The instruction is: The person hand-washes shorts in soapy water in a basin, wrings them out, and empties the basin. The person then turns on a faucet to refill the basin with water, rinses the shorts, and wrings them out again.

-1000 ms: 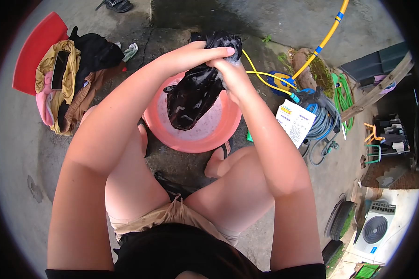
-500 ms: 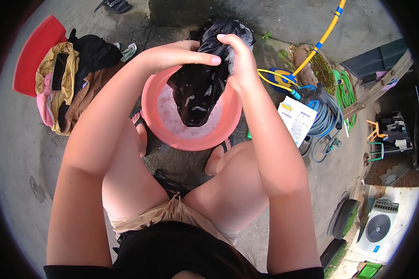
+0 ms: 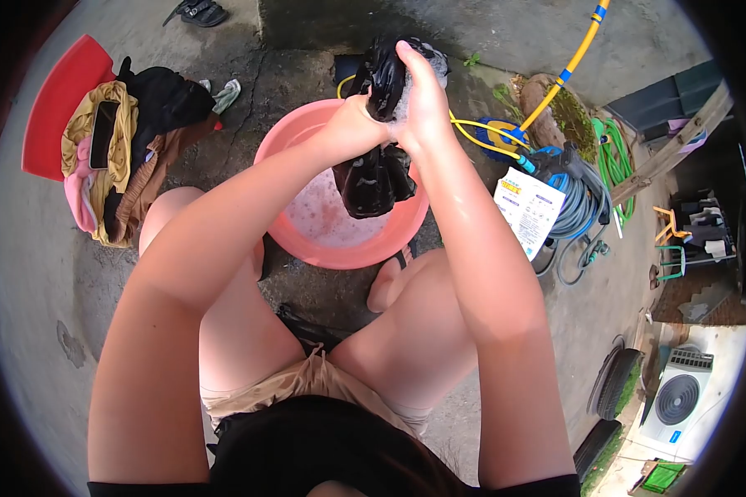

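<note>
A wet black garment [image 3: 366, 184] hangs bunched above the pink basin [image 3: 278, 217], with suds on its upper right side. My left hand [image 3: 355, 131] is closed round its middle, knuckles up. Close against it, my right hand [image 3: 423, 103] grips the upper part, thumb stretched along the cloth; its other fingers are mostly hidden behind. Foamy water [image 3: 331, 224] lies in the basin below, partly covered by the garment. The garment's exact kind cannot be made out.
To the left, a red tub [image 3: 65, 108] stands by piled clothes [image 3: 162, 99] with a phone [image 3: 104, 134] on top. At right are a white detergent packet [image 3: 529, 211], a coiled blue hose [image 3: 578, 207], a yellow hose [image 3: 576, 62] and a green hose [image 3: 612, 170].
My left hand has moved down and right, closing round the garment beside my right hand. The cloth is now squeezed narrower at its middle, and its lower end has bunched up. My left knee has shifted outward.
</note>
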Demonstrator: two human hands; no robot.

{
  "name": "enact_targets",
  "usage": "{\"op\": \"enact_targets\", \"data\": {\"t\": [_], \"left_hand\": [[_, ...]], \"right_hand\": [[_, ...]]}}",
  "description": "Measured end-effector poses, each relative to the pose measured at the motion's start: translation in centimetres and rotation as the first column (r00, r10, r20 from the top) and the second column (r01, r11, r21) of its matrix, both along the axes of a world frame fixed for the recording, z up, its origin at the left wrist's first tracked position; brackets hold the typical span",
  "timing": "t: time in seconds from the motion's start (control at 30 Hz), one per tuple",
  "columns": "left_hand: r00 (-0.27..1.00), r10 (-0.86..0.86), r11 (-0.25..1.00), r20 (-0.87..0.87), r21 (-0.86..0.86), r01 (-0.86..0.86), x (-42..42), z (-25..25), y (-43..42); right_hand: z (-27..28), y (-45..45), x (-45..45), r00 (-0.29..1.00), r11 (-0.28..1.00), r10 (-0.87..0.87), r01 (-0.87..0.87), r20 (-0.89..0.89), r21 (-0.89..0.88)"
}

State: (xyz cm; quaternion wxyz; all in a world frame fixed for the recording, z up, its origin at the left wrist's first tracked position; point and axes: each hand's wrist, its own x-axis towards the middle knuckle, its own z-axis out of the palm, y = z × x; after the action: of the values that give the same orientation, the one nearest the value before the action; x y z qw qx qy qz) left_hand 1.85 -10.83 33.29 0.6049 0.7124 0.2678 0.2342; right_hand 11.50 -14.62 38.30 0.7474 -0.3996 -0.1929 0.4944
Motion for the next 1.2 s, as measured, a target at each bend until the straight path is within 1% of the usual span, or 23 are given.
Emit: {"op": "enact_targets", "data": {"t": [0.1,0.2,0.27,0.3,0.37,0.43,0.5,0.53,0.57,0.6,0.63,0.67,0.73,0.8,0.83,0.87,0.93,0.97,1.0,1.07,1.1,1.17,1.2], "left_hand": [[0.993,0.065,0.998,0.094,0.012,-0.067,0.0,-0.1,-0.8],[0.994,0.067,0.996,0.092,0.058,-0.073,0.2,-0.7,-0.6],[0.988,0.053,0.992,0.144,0.102,-0.068,0.4,-1.1,-0.4],[0.984,0.047,0.99,0.172,0.123,-0.069,0.3,-0.9,-0.4],[0.997,0.055,0.995,0.053,0.084,-0.059,0.0,-0.5,-0.2],[0.998,0.041,0.999,-0.051,0.028,-0.04,-0.3,0.5,0.2],[1.0,0.002,1.0,-0.027,-0.03,-0.003,-0.4,1.1,0.9],[1.0,-0.017,0.998,-0.015,-0.057,0.016,-0.4,1.3,1.0],[0.997,-0.005,0.997,0.083,-0.081,0.012,-0.3,1.4,1.0],[0.996,0.026,0.998,0.09,-0.066,-0.02,-0.3,1.8,1.0],[0.994,0.057,0.997,0.097,-0.053,-0.052,-0.4,2.3,1.1],[0.991,0.088,0.996,0.104,-0.039,-0.084,-0.4,2.9,1.2],[0.983,0.099,0.994,0.157,-0.051,-0.092,-0.5,3.4,1.9],[0.969,0.109,0.992,0.221,-0.079,-0.094,-0.5,3.7,2.5],[0.971,0.141,0.99,0.193,-0.043,-0.135,-0.7,4.0,2.5],[0.971,0.14,0.99,0.191,-0.052,-0.132,-0.6,3.9,2.4],[0.973,0.136,0.99,0.188,-0.07,-0.125,-0.3,3.5,2.2],[0.979,0.152,0.986,0.136,-0.09,-0.141,-0.1,3.4,2.2],[0.978,0.156,0.987,0.138,-0.054,-0.15,-0.1,3.6,2.0],[0.977,0.164,0.986,0.14,0.016,-0.168,-0.4,4.4,1.4],[0.966,0.175,0.982,0.189,-0.099,-0.158,-0.4,4.8,1.3],[0.965,0.183,0.979,0.187,-0.123,-0.162,-0.2,4.8,1.4],[0.965,0.187,0.977,0.186,-0.134,-0.164,-0.1,4.6,1.6]], "right_hand": [[-0.6,0.6,0.2,0.996,0.998,-0.059,0.058,0.06,0.02],[-0.6,0.6,0.1,0.992,0.994,-0.101,0.098,0.078,0.045],[-0.4,0.4,0.0,0.991,0.993,-0.112,0.109,0.068,0.039],[-0.5,0.4,0.1,0.995,0.996,-0.085,0.084,0.043,0.018],[-0.4,0.1,0.6,1.0,0.999,-0.027,0.027,-0.006,-0.023],[0.2,-0.4,0.7,0.998,0.999,0.052,-0.052,0.036,0.005],[0.8,-0.9,0.9,0.989,0.991,0.123,-0.126,0.085,0.035],[0.8,-0.9,1.0,0.983,0.991,0.118,-0.126,0.141,0.047],[0.8,-1.0,1.2,0.974,0.99,0.112,-0.126,0.197,0.06],[0.8,-1.1,1.3,0.962,0.989,0.106,-0.128,0.252,0.073],[1.1,-1.8,1.6,0.91,0.994,0.111,-0.1,0.399,-0.05],[1.2,-2.1,2.3,0.803,0.98,0.177,-0.089,0.569,-0.179],[1.8,-2.7,3.1,0.787,0.933,0.359,-0.282,0.502,-0.224],[2.8,-4.2,3.4,0.629,0.799,0.599,-0.429,0.496,-0.422],[2.5,-4.6,3.4,0.496,0.728,0.686,-0.452,0.533,-0.516],[2.3,-5.0,2.8,0.393,0.712,0.698,-0.471,0.599,-0.521],[0.6,-4.6,2.0,0.284,0.667,0.74,-0.429,0.61,-0.609],[-0.3,-4.2,1.5,0.218,0.704,0.695,-0.396,0.685,-0.589],[-1.1,-3.9,1.0,0.147,0.743,0.642,-0.36,0.752,-0.564],[-4.0,-3.0,0.3,0.312,0.854,0.497,-0.341,0.81,-0.393],[-4.1,-2.9,-0.3,0.417,0.87,0.487,-0.312,0.768,-0.382],[-4.0,-2.6,-1.3,0.608,0.897,0.439,-0.251,0.661,-0.365],[-4.2,-2.4,-1.6,0.662,0.906,0.411,-0.221,0.626,-0.361]]}}
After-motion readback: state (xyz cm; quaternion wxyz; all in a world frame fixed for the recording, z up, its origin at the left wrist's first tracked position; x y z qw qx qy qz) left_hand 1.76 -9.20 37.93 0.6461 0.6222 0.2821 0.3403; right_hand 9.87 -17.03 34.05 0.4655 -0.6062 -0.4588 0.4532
